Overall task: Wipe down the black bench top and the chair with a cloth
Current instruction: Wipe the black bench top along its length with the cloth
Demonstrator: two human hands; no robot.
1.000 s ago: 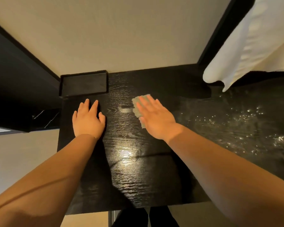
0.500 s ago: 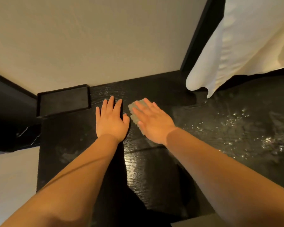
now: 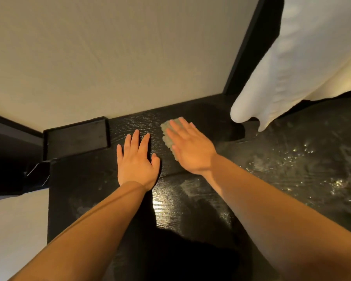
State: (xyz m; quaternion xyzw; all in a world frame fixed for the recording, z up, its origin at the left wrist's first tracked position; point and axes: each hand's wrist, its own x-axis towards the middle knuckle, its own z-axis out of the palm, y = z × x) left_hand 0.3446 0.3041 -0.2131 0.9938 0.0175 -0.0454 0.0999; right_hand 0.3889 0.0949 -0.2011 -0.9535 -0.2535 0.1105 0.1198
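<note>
Pressing the pale cloth (image 3: 167, 134) flat on the black desk (image 3: 190, 209) near the wall (image 3: 89, 57) with the right hand (image 3: 190, 151), fingers straight | left hand (image 3: 137, 160) is lying flat just beside, fingers spread

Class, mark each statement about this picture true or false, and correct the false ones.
1. The right hand presses flat on the pale cloth. True.
2. The left hand holds a second cloth. False: it rests bare and flat on the black bench top.
3. A black tray sits by the wall, left of the left hand. True.
4. The white fabric lies under the right hand. False: it hangs off to the right, apart from that hand.
</note>
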